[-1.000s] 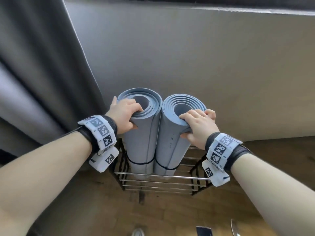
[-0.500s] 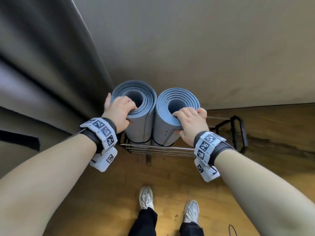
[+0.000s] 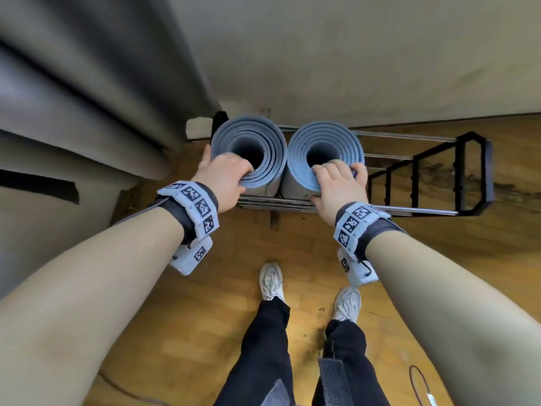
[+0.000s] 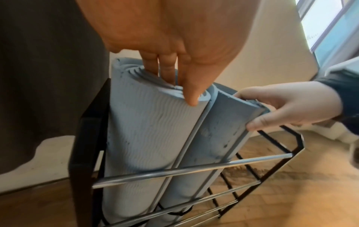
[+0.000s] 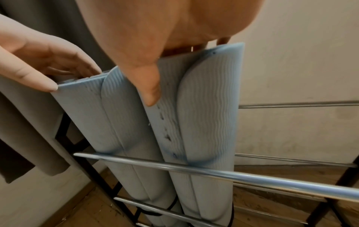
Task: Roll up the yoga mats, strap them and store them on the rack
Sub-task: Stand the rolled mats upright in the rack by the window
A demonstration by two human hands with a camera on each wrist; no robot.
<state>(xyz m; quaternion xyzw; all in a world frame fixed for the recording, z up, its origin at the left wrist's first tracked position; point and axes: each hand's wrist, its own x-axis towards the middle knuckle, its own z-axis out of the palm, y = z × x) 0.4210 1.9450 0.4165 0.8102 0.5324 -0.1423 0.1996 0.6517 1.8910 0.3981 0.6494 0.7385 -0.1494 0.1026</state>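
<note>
Two rolled blue yoga mats stand upright side by side at the left end of a black rack (image 3: 456, 177) with chrome bars. My left hand (image 3: 234, 177) grips the top rim of the left mat (image 3: 263, 136), fingers down in its hollow core and thumb on the outside. My right hand (image 3: 333, 180) grips the top rim of the right mat (image 3: 345, 142) the same way. The left wrist view shows the left hand (image 4: 180, 86) on the left mat (image 4: 145, 130) and a black strap (image 4: 174, 214) low down. In the right wrist view the right hand's thumb (image 5: 149, 86) presses the right mat (image 5: 209, 115).
A grey curtain (image 3: 87, 83) hangs close on the left of the rack, and a beige wall (image 3: 351, 54) stands right behind it. My feet in white shoes (image 3: 272, 279) are on the wooden floor (image 3: 205, 288) in front. A thin cable (image 3: 418, 385) lies at the lower right.
The head view has swung downward, so the mats now show end-on from above. Both hands have kept their hold on the rims. The mats stand straighter and slightly apart.
</note>
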